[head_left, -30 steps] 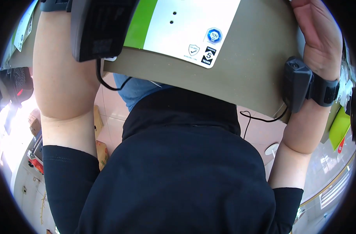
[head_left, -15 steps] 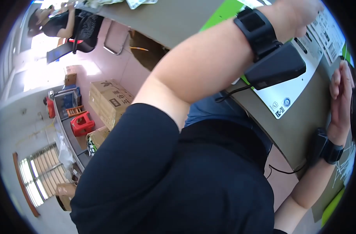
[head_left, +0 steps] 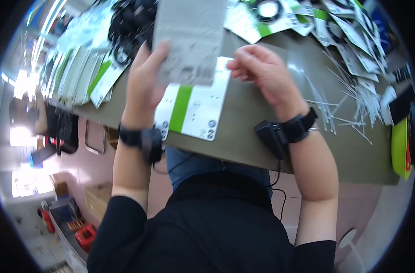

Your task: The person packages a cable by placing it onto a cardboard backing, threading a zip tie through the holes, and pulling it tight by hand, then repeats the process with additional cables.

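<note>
My left hand (head_left: 146,77) is closed on the edge of a pale grey-white packaging card (head_left: 189,36), raised above the table and blurred by motion, its thumb across the printed face. Below it lies a white card with a green stripe (head_left: 200,109), partly covered by the raised one. To the right of both cards is my right hand (head_left: 262,73), its fingers curled and thumb drawn in. Whether anything small is pinched there I cannot make out. Each wrist wears a black strap with a dark box.
Thin white cable ties (head_left: 353,104) lie loose at right, with a green tray-like thing (head_left: 400,150) by the edge. Packaging cards pile up (head_left: 353,41) far right and stack (head_left: 71,75) at left. Black coiled cables (head_left: 132,27) heap behind my left hand. A person sits far left.
The view has swung, bringing the table and both hands to the middle. My left hand now holds up a card. My right hand has gone from stretched fingers to curled ones.
</note>
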The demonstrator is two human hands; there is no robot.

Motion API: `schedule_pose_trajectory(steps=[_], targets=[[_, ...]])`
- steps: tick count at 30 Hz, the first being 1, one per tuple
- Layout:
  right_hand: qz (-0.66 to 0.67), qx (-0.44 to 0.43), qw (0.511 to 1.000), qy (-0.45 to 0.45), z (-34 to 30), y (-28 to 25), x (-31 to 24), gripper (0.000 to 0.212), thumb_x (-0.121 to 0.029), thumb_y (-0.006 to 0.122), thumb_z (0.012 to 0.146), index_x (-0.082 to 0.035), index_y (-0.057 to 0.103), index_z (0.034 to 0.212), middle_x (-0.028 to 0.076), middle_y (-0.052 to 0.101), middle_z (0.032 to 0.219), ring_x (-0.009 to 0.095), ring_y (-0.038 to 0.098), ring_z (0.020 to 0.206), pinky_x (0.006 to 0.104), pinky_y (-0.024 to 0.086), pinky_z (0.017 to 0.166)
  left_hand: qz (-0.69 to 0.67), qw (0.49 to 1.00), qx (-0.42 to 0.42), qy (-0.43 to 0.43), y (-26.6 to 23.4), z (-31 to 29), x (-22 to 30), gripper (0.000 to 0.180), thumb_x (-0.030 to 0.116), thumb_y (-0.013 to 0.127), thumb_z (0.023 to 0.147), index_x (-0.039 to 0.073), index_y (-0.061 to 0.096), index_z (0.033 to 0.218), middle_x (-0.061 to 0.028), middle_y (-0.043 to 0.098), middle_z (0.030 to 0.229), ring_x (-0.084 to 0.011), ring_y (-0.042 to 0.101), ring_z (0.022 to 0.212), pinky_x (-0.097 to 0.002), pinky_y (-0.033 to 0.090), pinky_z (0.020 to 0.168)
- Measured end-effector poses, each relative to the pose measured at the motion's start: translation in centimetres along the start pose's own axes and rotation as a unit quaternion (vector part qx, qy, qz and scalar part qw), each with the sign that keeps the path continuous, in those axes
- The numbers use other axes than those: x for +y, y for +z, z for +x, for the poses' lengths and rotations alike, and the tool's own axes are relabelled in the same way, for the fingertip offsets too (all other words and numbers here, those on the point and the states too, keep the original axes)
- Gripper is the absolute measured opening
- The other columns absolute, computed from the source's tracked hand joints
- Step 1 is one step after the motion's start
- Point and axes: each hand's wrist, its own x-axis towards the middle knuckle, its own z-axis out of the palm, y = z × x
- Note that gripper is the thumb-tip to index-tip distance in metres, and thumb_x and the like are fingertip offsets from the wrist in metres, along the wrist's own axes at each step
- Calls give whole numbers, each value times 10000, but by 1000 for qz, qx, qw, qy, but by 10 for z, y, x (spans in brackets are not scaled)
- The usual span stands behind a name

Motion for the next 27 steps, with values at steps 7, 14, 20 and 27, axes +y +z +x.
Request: schedule_pose_trajectory(steps=[7, 14, 20, 27], targets=[[-1, 35, 999, 13, -16, 17, -17, 207, -235, 566, 958, -34, 600, 992, 22, 638, 806, 78, 592, 698, 199, 453, 610, 52, 998, 28, -23, 0, -54, 1, 343, 87, 529, 958, -16, 470, 1280, -151, 601, 1205, -215, 629, 1032, -341, 520, 891], [-103, 145, 975, -131, -67, 50, -40, 112, -122, 590, 919, -15, 579, 887, -33, 536, 691, 26, 461, 577, 185, 367, 516, 67, 997, 22, 20, 9, -74, 9, 362, 88, 554, 952, -3, 460, 1289, -125, 609, 1187, -182, 608, 1052, -318, 492, 913], [-153, 14, 984, -93, -85, 52, -39, 95, -59, 616, 857, -9, 578, 787, -38, 514, 610, 18, 426, 541, 193, 330, 488, 203, 978, 23, 30, 15, -83, 14, 367, 110, 567, 954, -16, 450, 1279, -95, 611, 1168, -144, 583, 1044, -291, 460, 922], [-202, 11, 974, -101, -81, 58, -34, 127, -45, 647, 813, 4, 570, 724, -34, 490, 545, 24, 406, 496, 215, 314, 454, 242, 969, 25, 44, 18, -83, 9, 373, 63, 578, 939, -22, 451, 1279, -89, 607, 1176, -128, 568, 1052, -285, 448, 926]])
